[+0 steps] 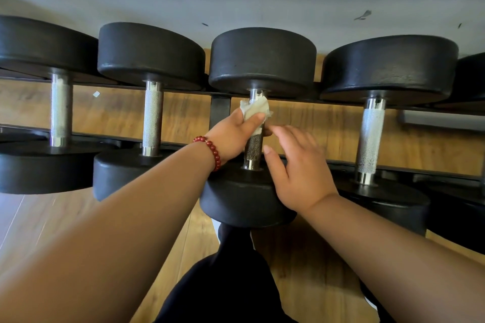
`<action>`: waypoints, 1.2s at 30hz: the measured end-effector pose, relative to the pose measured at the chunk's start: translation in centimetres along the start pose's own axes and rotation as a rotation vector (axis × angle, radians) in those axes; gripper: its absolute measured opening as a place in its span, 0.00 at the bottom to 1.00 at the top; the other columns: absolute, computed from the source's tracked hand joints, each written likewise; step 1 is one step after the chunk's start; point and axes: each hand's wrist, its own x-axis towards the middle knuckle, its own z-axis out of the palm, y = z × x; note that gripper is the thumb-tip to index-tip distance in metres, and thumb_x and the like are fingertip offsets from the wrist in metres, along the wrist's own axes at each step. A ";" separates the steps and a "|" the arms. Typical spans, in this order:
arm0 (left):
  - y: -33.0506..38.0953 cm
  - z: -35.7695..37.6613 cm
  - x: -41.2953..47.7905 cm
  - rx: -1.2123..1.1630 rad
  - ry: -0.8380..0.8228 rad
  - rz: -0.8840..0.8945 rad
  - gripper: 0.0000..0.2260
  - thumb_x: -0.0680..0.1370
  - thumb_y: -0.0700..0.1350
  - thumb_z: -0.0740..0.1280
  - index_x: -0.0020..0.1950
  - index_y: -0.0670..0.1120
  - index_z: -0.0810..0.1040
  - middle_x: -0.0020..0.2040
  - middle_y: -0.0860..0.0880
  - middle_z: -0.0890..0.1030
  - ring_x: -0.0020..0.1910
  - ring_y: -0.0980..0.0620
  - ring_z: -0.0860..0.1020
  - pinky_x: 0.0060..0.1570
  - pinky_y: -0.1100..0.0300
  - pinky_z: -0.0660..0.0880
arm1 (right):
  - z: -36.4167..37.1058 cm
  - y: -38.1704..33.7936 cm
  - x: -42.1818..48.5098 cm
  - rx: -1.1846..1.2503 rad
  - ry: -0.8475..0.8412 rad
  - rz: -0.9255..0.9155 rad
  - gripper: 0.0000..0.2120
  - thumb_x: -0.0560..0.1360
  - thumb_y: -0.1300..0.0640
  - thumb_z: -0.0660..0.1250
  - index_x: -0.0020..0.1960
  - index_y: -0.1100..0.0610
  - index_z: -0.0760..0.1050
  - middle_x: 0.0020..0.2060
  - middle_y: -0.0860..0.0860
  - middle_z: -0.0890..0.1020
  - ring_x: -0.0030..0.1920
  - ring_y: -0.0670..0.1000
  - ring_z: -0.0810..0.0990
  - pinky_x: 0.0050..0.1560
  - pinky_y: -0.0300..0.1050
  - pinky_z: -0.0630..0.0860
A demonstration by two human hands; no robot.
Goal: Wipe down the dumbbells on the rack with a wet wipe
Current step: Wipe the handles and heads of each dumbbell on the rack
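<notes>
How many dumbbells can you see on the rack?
5 dumbbells: far left, second, third under the wipe, fourth, and one cut off at the right edge. More may lie out of view.

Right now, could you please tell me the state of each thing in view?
Wet wipe, crumpled, wrapped round the handle.
Left hand, grips the wet wipe on the handle.
Right hand, open, beside the handle.
Centre dumbbell, resting on the rack.
Other dumbbells, racked, untouched.
</notes>
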 end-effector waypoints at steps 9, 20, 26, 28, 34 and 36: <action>-0.1 0.3 0.5 -0.793 -0.075 -0.078 0.21 0.69 0.54 0.67 0.59 0.46 0.74 0.57 0.44 0.78 0.57 0.48 0.77 0.63 0.51 0.72 | 0.2 0.1 0.0 0.020 0.037 -0.021 0.27 0.79 0.43 0.49 0.69 0.57 0.71 0.63 0.52 0.76 0.65 0.50 0.70 0.65 0.43 0.63; 0.5 0.2 1.5 -0.142 0.014 -0.043 0.21 0.80 0.63 0.57 0.59 0.48 0.74 0.47 0.48 0.78 0.42 0.52 0.77 0.42 0.58 0.72 | 0.3 0.1 0.0 0.052 0.040 -0.023 0.27 0.79 0.43 0.49 0.69 0.55 0.71 0.63 0.49 0.76 0.66 0.49 0.69 0.66 0.45 0.65; 1.7 0.0 3.2 -0.552 -0.011 -0.061 0.15 0.80 0.51 0.65 0.60 0.41 0.76 0.51 0.47 0.83 0.52 0.52 0.83 0.60 0.54 0.77 | 0.5 0.3 0.0 0.079 0.077 -0.036 0.26 0.78 0.44 0.52 0.68 0.57 0.72 0.61 0.51 0.77 0.63 0.50 0.71 0.63 0.44 0.64; 1.3 0.3 2.9 -0.555 -0.026 -0.049 0.16 0.78 0.54 0.66 0.58 0.43 0.77 0.49 0.47 0.83 0.53 0.50 0.82 0.61 0.52 0.76 | 0.5 0.3 0.0 0.086 0.066 -0.029 0.26 0.78 0.44 0.51 0.68 0.57 0.72 0.61 0.51 0.77 0.64 0.50 0.70 0.63 0.44 0.65; -1.1 -0.6 1.2 -0.257 -0.246 -0.159 0.18 0.79 0.55 0.65 0.63 0.45 0.74 0.54 0.44 0.81 0.49 0.50 0.79 0.58 0.52 0.76 | 0.4 0.3 0.0 0.097 0.042 -0.034 0.25 0.78 0.44 0.50 0.67 0.56 0.72 0.60 0.50 0.77 0.63 0.51 0.71 0.63 0.49 0.68; -0.5 -0.8 1.8 -0.239 -0.219 -0.132 0.22 0.77 0.58 0.67 0.63 0.44 0.75 0.55 0.46 0.81 0.50 0.50 0.80 0.52 0.53 0.78 | 0.5 0.4 0.0 0.105 0.058 -0.047 0.25 0.78 0.45 0.51 0.66 0.57 0.73 0.59 0.52 0.78 0.62 0.52 0.72 0.62 0.49 0.69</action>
